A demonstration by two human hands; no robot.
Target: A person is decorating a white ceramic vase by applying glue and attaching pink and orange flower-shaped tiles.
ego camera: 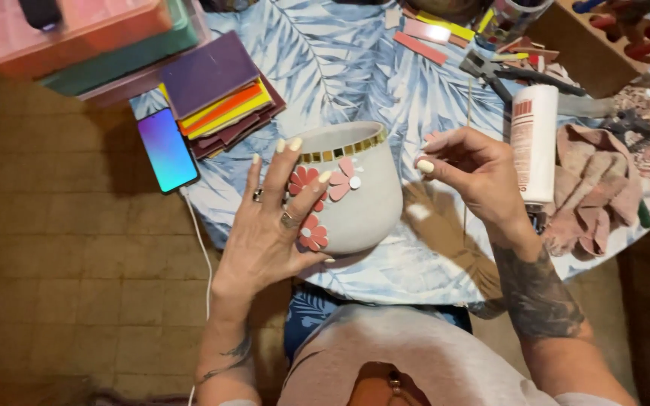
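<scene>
A white pot (362, 203) lies tilted on the leaf-patterned tablecloth (340, 68), with a band of small gold tiles under its rim and pink flower pieces on its side. My left hand (272, 225) rests flat against the pot's left side, fingers spread over the flowers, rings on two fingers. To the right of the pot my right hand (472, 177) hovers with its fingertips pinched together; a small pink piece (435, 137) shows near the fingers. I cannot tell whether the fingers grip it.
A phone (167, 149) with a lit screen and white cable lies at the table's left edge beside a stack of coloured sheets (220, 94). A white tube (533, 143), a pink cloth (596, 188), pliers (505, 75), tile strips and plastic boxes (77, 37) crowd the back and right.
</scene>
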